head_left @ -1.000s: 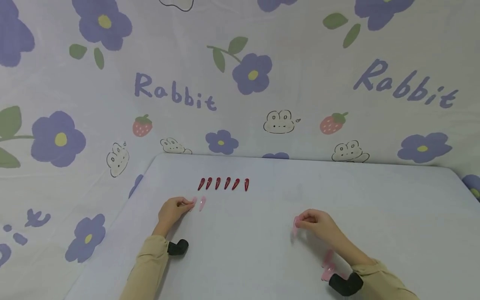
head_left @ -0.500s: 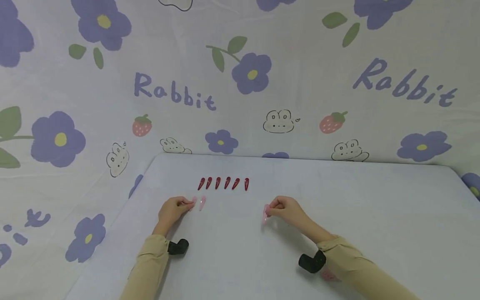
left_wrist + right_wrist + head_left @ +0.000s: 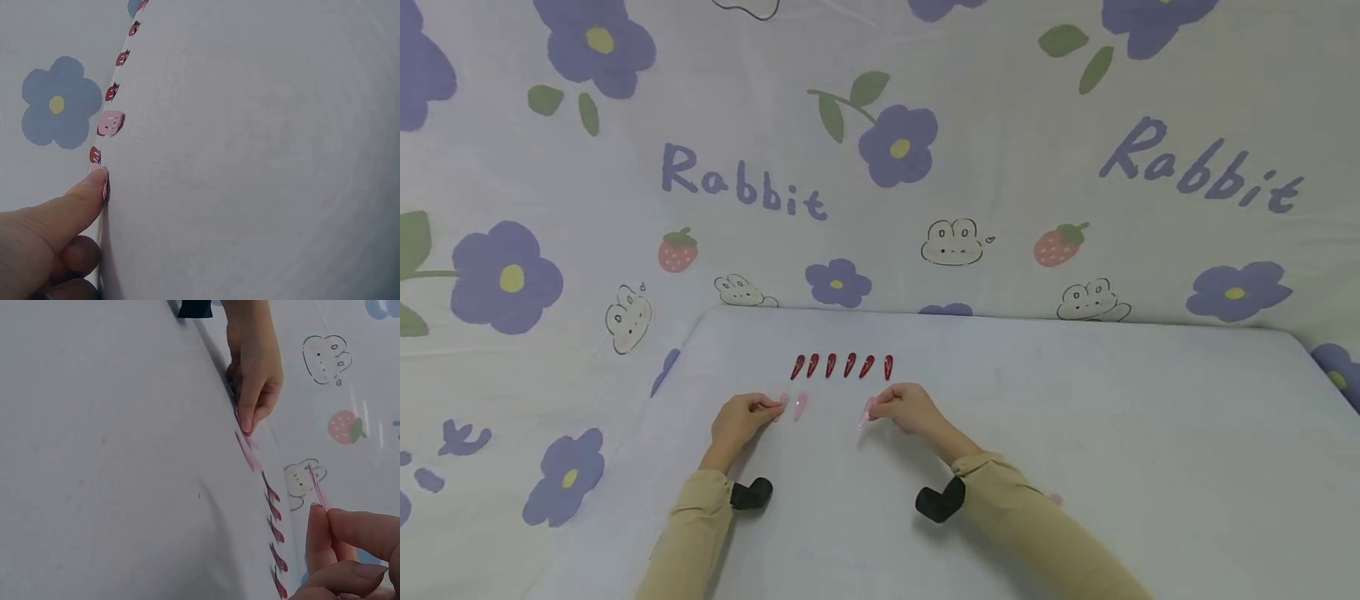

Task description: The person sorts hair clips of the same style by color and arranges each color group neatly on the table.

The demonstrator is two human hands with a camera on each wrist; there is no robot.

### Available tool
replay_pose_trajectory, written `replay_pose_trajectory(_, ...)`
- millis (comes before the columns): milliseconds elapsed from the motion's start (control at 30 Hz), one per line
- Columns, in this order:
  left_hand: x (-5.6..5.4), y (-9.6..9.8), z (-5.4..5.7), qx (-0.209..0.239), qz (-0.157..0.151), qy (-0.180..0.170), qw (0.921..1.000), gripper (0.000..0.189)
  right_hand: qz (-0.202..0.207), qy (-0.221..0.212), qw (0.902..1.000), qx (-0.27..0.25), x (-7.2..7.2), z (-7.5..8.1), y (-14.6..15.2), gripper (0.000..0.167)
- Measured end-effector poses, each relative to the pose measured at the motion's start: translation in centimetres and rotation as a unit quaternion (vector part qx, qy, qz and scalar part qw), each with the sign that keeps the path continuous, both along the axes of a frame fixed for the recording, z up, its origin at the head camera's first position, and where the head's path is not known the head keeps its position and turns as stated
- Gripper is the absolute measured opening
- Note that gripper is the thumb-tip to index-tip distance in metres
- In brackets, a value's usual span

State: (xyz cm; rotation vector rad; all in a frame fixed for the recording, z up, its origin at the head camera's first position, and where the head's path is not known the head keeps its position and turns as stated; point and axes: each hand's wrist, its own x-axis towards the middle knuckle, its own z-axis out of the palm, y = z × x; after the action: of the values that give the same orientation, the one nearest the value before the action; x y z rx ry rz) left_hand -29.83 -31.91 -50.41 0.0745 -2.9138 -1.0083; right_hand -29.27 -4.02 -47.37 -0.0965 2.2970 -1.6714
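Observation:
Several dark red snap hair clips (image 3: 831,366) lie in a slanting-side-by-side row on the white table. Below the row's left end my left hand (image 3: 741,425) pinches a pink snap hair clip (image 3: 782,402) at the table surface; the thumb covers much of it in the left wrist view. Just right of that lies another pink clip (image 3: 801,406). My right hand (image 3: 912,408) holds a third pink clip (image 3: 867,412) between thumb and forefinger, raised over the table below the row's right end. Its narrow end (image 3: 317,487) sticks out from the fingertips in the right wrist view.
Part of a pink piece (image 3: 1055,499) shows beside the right sleeve (image 3: 1037,533), which hides what lies under it. Black wrist devices (image 3: 752,493) sit on both wrists. Behind the white table (image 3: 1112,400) hangs a printed curtain (image 3: 1000,167) with flowers and rabbits.
My right hand has travelled left and farther up the table with the pink hair clip, coming near the rows. My left hand stays at its pink hair clip.

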Motion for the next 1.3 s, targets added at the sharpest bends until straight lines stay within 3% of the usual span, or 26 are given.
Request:
replay_pose_trajectory(133, 0.3, -0.7, 0.2, 0.004, 0.010, -0.004, 0.9999, 0.021, 0.014, 0.003, 0.9999, 0.003, -0.5, 0.0, -2.4, 0.014)
replay_pose_trajectory(267, 0.5, -0.9, 0.3, 0.009, 0.004, -0.004, 0.9999, 0.021, 0.004, 0.019, 0.9998, 0.011, -0.9, -0.5, -4.3, 0.014)
replay_pose_trajectory(467, 0.3, -1.0, 0.0, 0.001, 0.011, 0.006, 0.9999, 0.020, -0.025, -0.036, 0.9986, -0.030, -0.8, -2.2, -6.6, 0.014)
replay_pose_trajectory(533, 0.3, -0.9, -0.2, 0.000, 0.013, 0.005, 0.9999, 0.020, -0.035, -0.035, 0.9984, -0.029, -0.7, -2.9, -7.2, 0.013)
replay_pose_trajectory(667, 0.1, -0.7, -0.4, 0.003, 0.012, 0.007, 0.9999, 0.021, -0.045, 0.005, 0.9989, -0.016, -0.8, -3.5, -7.9, 0.009)
replay_pose_trajectory(900, 0.0, -0.4, -0.5, 0.012, 0.018, -0.001, 0.9998, 0.021, -0.025, 0.051, 0.9983, 0.013, -1.6, -3.4, -8.2, 0.006)
replay_pose_trajectory(1100, -0.1, -0.2, -0.3, 0.019, 0.012, 0.007, 0.9997, 0.020, -0.006, 0.150, 0.9863, 0.069, -2.9, -3.5, -8.1, 0.007)
replay_pose_trajectory(1300, -0.2, -0.1, -0.1, 0.013, 0.014, 0.007, 0.9998, 0.021, -0.008, 0.173, 0.9798, 0.100, -3.3, -3.6, -8.2, 0.009)
